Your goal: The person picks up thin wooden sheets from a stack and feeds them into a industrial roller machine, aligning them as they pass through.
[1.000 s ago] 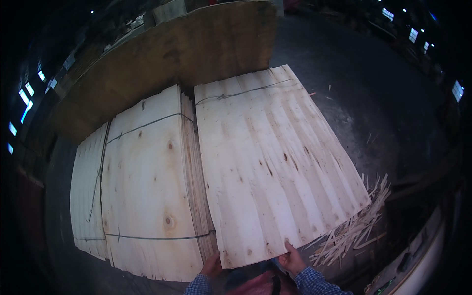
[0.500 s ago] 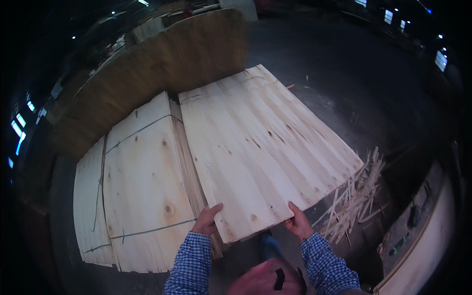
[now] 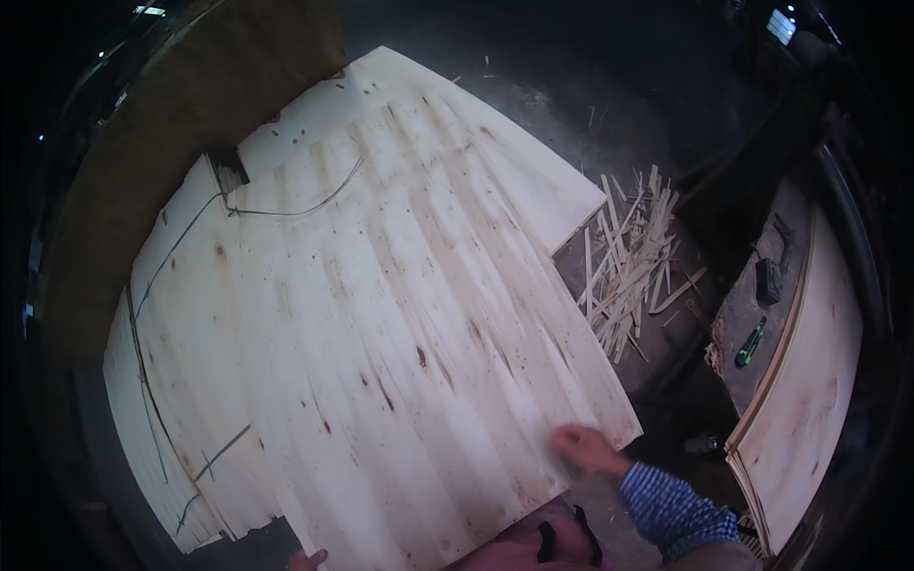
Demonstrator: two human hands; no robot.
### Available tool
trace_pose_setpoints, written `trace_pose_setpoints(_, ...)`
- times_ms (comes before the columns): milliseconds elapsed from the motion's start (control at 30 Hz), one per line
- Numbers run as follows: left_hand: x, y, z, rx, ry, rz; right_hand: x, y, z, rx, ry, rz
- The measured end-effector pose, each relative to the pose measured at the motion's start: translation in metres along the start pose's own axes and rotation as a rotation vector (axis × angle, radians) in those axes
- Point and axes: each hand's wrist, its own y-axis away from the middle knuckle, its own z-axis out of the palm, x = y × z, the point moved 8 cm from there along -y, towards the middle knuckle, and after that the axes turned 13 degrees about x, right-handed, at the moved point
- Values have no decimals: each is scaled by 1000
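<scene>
A large pale veneer sheet (image 3: 409, 371), wavy with brown streaks and small knots, lies slantwise over the stacks and reaches close to my body. My left hand (image 3: 307, 561), mostly cut off by the lower picture edge, grips its near left corner with the thumb on top. At the near right edge, my right hand (image 3: 588, 449) is closed on the sheet, slightly blurred, its underside fingers hidden. Beneath the sheet's far end shows the right-hand stack (image 3: 547, 205) of veneer. To the left lies a tied veneer stack (image 3: 181, 314), partly covered by the sheet.
A brown upright board (image 3: 171, 124) stands behind the stacks. Wood strips (image 3: 633, 257) lie heaped on the floor at right. Beyond them, a ledge holds a green-and-black utility knife (image 3: 750, 343) and a dark block (image 3: 767, 282), beside a curved stack of sheets (image 3: 809, 409).
The veneer sheet has been pulled toward me and to the left, off the right-hand stack, uncovering another sheet below. Both hands have moved with it, and my view has shifted.
</scene>
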Motion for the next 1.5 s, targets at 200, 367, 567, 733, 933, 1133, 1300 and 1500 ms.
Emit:
trace_pose_setpoints(200,40,-114,39,-142,660,-152,-25,-210,-155,440,294,-131)
trace_pose_setpoints(367,83,-118,65,-1,325,53,26,-241,-113,50,-131,353)
trace_pose_setpoints(567,145,-52,72,46,153,233,-23,-171,-120,-31,-198,196)
trace_pose_setpoints(733,169,12,34,60,1,421,-70,-56,-117,86,-162,16)
trace_pose_setpoints(933,138,41,-7,-54,21,511,-69,113,-107,110,-254,-16)
trace_pose_setpoints(1133,173,103,2,-417,100,646,-38,231,-83,259,-275,-113)
trace_pose_setpoints(1300,207,158,-39,28,-323,775,-33,308,-71,298,-511,-271)
trace_pose_setpoints(1500,146,208,-59,-312,-231,960,44,506,-28,543,-511,-255)
